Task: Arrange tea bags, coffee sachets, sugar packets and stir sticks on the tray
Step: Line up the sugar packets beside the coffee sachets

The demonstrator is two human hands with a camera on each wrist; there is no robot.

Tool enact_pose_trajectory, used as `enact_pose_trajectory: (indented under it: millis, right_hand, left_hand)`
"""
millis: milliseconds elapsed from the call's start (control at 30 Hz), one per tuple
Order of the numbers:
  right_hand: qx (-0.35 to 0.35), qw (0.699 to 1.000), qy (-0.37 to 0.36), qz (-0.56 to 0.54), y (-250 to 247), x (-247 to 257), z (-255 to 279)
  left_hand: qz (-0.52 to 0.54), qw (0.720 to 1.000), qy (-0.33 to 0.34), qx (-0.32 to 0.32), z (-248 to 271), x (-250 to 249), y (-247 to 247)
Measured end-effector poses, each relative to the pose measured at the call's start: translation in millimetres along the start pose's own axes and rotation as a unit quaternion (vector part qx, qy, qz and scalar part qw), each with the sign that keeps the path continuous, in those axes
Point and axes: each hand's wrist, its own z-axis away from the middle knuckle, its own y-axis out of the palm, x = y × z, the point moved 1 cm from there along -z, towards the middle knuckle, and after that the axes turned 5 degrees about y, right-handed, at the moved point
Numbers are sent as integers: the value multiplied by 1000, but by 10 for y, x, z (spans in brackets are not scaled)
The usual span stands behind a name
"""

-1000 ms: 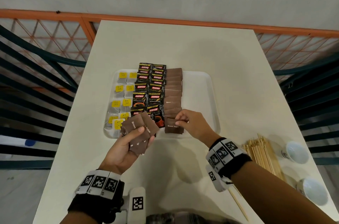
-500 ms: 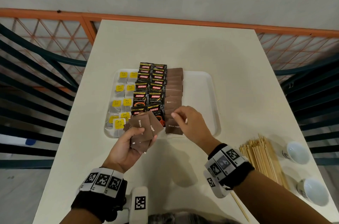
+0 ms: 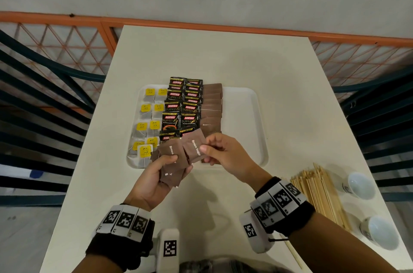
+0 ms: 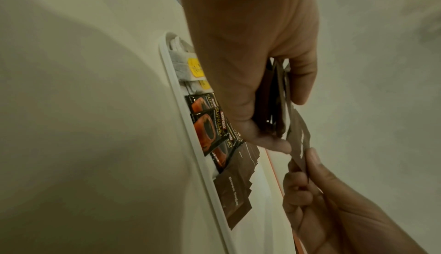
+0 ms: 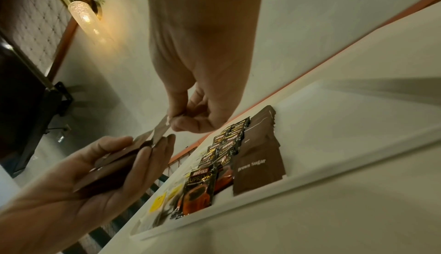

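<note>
One tray (image 3: 257,116), two cups (image 3: 362,185), two columns of coffee sachets (image 3: 182,107), two columns of tea bags (image 3: 148,116)

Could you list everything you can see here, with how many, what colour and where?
Rectangular white plastic tray: one, white, middle of the table.
Pale cream table: one, cream, under everything.
Tea bags with yellow tags: about nine, grey with yellow, tray's left columns.
Black Kopiko coffee sachets: overlapping, count unclear, black and red, tray's middle.
Brown sugar packets on the tray: overlapping row, count unclear, brown, right of the coffee.
Fan of brown sugar packets: several, brown, in the left hand.
Wooden stir sticks: a pile, pale wood, on the table right of the tray.
Small white cups: two, white, table's right edge.
Left hand: holds the fan.
Right hand: pinches one packet of the fan.
</note>
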Motion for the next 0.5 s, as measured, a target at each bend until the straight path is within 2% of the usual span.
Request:
enact_pose_trajectory:
  millis: [100, 233, 400, 500]
  right_hand:
    - [-46, 999, 1, 16, -145, -39, -29]
    - [-100, 989, 15, 110, -386, -180, -119]
    - [-67, 952, 17, 299, -423, -326, -159]
    - [-56, 942, -5, 332, -360, -337, -173]
  left_hand:
    - [9, 1000, -7, 16, 17, -23, -11]
    - [8, 1000, 1, 6, 27, -49, -82]
    - [-4, 1000, -5, 25, 0, -29, -124]
    - [3, 999, -11, 43, 0, 1, -102]
